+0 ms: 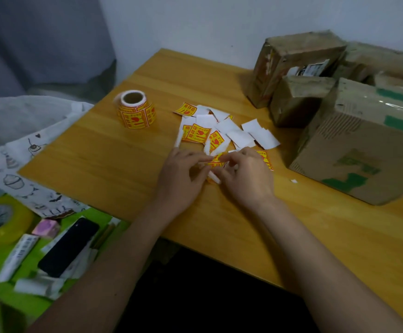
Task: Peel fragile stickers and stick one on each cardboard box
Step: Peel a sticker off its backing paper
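Note:
A roll of yellow-and-red fragile stickers [135,109] stands on the wooden table [104,155]. A heap of cut stickers and white backing papers [222,131] lies mid-table. Just in front of the heap, my left hand [181,176] and my right hand [243,179] meet, both pinching one small yellow sticker [216,161] with its white backing between the fingertips. Several cardboard boxes stand at the right: a large one with green print [363,150], a small one [296,99] and a taller one [291,58] behind it.
Left of the table, on a green surface, lie a yellow tape roll [1,219], a black phone [69,246], a small pink box [45,228] and white tubes. A printed cloth [15,164] hangs at the table's left edge. A white wall is behind.

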